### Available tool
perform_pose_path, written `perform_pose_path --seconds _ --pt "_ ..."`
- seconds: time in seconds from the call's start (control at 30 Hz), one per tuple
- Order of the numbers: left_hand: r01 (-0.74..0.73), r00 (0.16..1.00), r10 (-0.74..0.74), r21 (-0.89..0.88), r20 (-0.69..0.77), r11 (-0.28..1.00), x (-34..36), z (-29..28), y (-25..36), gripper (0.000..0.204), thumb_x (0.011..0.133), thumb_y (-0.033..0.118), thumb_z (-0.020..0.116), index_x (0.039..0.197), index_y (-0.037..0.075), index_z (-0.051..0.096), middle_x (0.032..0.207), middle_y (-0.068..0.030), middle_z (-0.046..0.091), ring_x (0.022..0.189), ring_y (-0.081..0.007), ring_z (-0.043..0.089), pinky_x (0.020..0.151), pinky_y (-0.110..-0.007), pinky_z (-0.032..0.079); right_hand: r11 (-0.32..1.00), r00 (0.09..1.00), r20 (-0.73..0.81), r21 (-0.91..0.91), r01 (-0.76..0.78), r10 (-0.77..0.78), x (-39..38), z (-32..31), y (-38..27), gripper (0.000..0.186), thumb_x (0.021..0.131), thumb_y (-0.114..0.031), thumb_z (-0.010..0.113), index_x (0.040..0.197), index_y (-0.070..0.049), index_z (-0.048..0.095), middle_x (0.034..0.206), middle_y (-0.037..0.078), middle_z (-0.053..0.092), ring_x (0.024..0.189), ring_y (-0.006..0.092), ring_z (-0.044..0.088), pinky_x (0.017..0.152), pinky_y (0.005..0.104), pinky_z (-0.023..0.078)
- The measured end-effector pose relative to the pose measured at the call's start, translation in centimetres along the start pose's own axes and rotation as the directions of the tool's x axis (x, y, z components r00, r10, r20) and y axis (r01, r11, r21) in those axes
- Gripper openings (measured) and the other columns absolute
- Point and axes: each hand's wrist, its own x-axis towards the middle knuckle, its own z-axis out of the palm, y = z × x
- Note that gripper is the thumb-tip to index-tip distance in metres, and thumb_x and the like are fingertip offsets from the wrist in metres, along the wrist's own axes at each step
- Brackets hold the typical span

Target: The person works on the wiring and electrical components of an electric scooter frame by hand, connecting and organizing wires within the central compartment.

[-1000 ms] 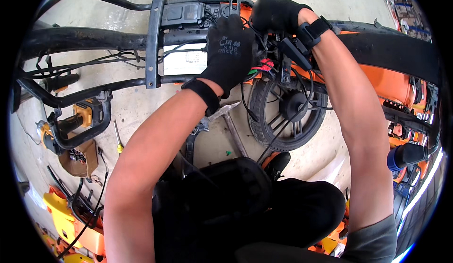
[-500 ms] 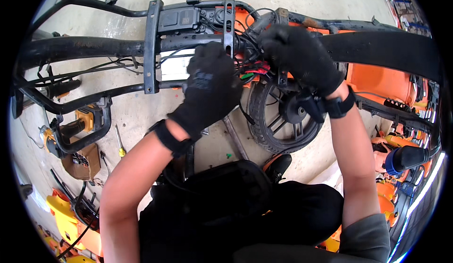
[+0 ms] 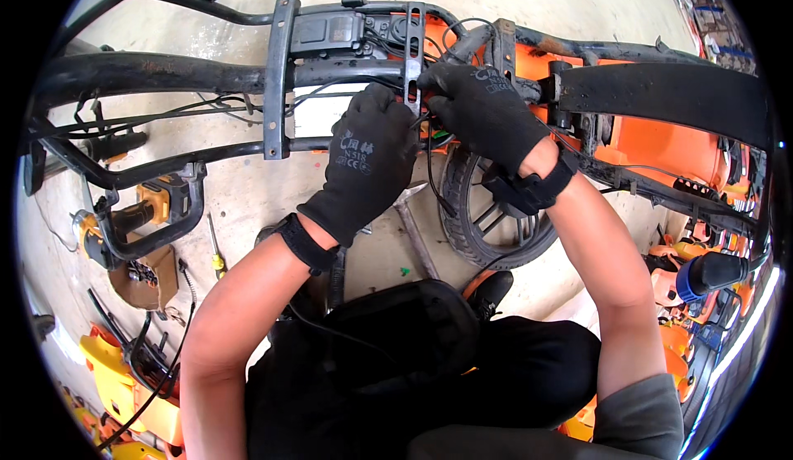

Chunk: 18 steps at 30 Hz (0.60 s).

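Observation:
Both my hands wear black gloves and work close together over the middle of a black vehicle frame (image 3: 182, 76). My left hand (image 3: 368, 154) has its fingers curled in beside the slotted metal bracket (image 3: 415, 55), closed on black cable. Just to its right, my right hand (image 3: 487, 113) pinches a black cable (image 3: 429, 142) that shows between the two hands. Its fingertips point at the left hand. The gloves cover most of the wiring and the spot where the fingers grip. Behind the bracket sits a black box-shaped unit (image 3: 326, 32) with wires leading from it.
A spoked wheel (image 3: 496, 212) stands below the frame. A hammer (image 3: 413, 233) lies on the floor near my knees. To the left are a yellow-black power tool (image 3: 149, 204), a screwdriver (image 3: 216, 249) and a cardboard box (image 3: 149, 282) of small parts. Orange panels (image 3: 661, 146) lie right.
My right hand has come down and left, toward my left hand, away from the upper wiring. The red wires seen between the hands are now mostly covered. The view has shifted slightly.

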Motion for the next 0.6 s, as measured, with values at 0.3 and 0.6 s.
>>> perform_pose_path --seconds 0.3,0.6 --pt "-0.065 0.988 0.045 0.134 0.146 0.989 -1.3 -0.6 0.9 0.037 0.086 0.010 0.067 0.121 0.003 0.057 0.108 -0.0181 0.057 0.099 -0.0383 0.060 0.081 -0.049 0.051 0.964 0.971 0.092 0.129 -0.231 0.221 2.3 -1.6 0.4 0.019 0.091 -0.016 0.066 0.101 -0.001 0.072 0.080 0.011 0.072 0.072 0.0187 0.068 0.068 0.0328 0.054" --pt "-0.114 0.980 0.091 0.126 0.176 0.985 -1.3 0.8 1.7 0.048 0.084 0.012 0.067 0.129 -0.002 0.055 0.114 -0.0187 0.055 0.103 -0.0374 0.059 0.084 -0.048 0.051 0.924 0.987 0.027 0.349 -0.159 0.159 2.0 -2.2 1.9 0.008 0.091 -0.007 0.066 0.096 0.000 0.067 0.079 0.005 0.068 0.070 0.0117 0.065 0.064 0.0278 0.052"
